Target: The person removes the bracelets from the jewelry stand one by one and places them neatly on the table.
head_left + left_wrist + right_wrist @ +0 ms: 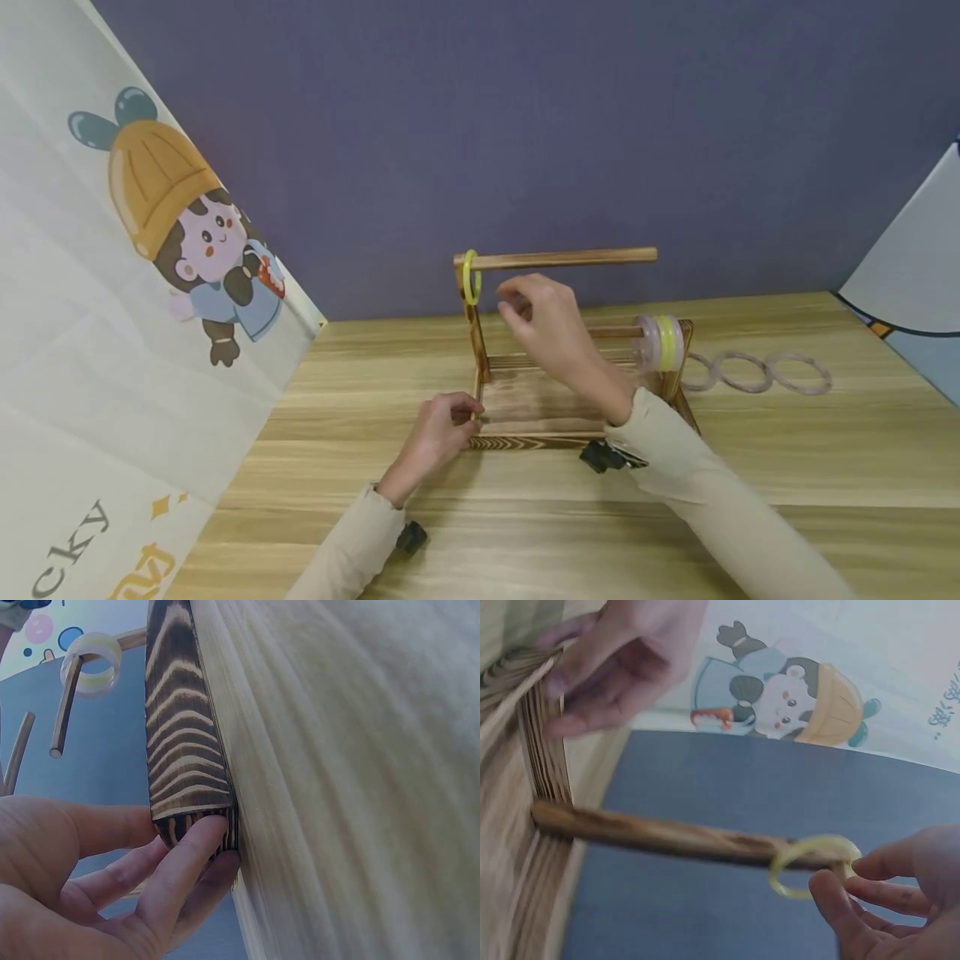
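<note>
Cloth (112,350) printed with a cartoon figure slants down at the far left, beside the table (300,450). Next comes the left hand (435,429), its fingers gripping the front left corner of the wooden rack (525,442), which stands on the table with its long axis running left to right. From the top of the rack's left post (476,342), the upper rod (562,258) points right, nearly level, its free end bare. The yellow ring (467,279) hangs round this rod close to the post, upright and almost edge-on in the head view. Just right of it is the right hand (546,325), released, thumb and fingers bent and parted, with a gap between them and the ring. Below, the rack's base shows a plain wood floor, partly covered by the right forearm. The lower rod (615,332) points left from the right post; threaded on it, near that post, are stacked rings (665,342), yellow between pale. Farther right, three loose rings (750,390) lie flat in a row, the leftmost partly hidden behind the rack.
</note>
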{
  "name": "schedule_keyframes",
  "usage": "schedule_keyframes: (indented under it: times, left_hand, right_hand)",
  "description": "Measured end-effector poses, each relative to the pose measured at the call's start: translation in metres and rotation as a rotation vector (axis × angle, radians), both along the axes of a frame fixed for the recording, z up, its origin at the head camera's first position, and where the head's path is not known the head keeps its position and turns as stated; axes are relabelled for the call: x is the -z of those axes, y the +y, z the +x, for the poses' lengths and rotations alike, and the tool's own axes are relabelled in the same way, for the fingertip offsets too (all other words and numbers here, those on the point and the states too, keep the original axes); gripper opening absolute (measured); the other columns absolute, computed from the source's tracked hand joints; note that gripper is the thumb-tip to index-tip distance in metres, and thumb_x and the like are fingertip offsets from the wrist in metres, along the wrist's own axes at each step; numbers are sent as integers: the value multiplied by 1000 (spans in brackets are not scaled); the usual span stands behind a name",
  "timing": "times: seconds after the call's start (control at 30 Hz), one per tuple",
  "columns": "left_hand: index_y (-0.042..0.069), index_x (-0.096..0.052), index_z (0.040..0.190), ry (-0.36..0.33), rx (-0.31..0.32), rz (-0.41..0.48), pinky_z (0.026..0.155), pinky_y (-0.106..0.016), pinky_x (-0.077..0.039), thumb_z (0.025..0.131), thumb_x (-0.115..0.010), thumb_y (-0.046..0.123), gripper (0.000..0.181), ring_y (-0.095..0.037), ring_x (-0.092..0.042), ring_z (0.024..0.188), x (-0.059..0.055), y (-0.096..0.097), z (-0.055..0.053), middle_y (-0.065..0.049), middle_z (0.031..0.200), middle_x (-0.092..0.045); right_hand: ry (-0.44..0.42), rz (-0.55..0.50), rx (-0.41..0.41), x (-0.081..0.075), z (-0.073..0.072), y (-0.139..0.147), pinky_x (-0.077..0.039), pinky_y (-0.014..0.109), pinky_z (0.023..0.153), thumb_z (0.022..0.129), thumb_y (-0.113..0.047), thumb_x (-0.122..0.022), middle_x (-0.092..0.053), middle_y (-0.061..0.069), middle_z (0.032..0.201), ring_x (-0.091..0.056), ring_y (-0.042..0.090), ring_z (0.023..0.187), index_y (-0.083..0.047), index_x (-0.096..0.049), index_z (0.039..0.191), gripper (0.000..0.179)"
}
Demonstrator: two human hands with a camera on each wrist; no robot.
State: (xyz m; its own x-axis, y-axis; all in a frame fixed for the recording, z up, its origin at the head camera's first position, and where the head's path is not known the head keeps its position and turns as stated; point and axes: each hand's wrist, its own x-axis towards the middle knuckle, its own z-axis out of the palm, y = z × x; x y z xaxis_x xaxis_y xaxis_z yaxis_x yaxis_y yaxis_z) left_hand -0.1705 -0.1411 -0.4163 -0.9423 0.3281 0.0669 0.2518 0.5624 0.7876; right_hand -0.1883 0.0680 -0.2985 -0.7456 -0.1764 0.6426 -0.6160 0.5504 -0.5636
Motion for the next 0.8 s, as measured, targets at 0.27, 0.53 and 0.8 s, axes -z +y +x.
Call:
schedule_keyframes:
  times: [0.27, 0.53, 0.8]
  left_hand:
    - [0, -71, 105, -11, 8, -5, 58, -23, -58, 90, -68, -2, 15, -24, -70, 89, -2, -2, 0, -15, 103, -72]
    - [1, -71, 107, -25, 9, -12, 60, -23, -58, 91, -67, -1, 17, -24, -70, 91, -4, 0, 0, -14, 106, -72]
    - [0, -71, 107, -11, 2, -11, 59, -22, -58, 90, -67, -1, 17, -23, -71, 89, -3, 0, -1, -15, 105, -72]
  right_hand:
    - [-77, -54, -28, 13, -17, -37, -59, 28, 65, 97, -11, -66, -65, 19, 109, -69, 23, 81, 6, -65, 119, 28]
    - [29, -74, 41, 20, -26, -47, -58, 30, 67, 98, -11, -64, -66, 16, 98, -67, 23, 80, 5, -71, 104, 18]
    - [109, -54, 86, 15, -27, -40, -57, 30, 63, 98, -7, -63, -68, 16, 91, -67, 23, 77, 5, -70, 97, 14]
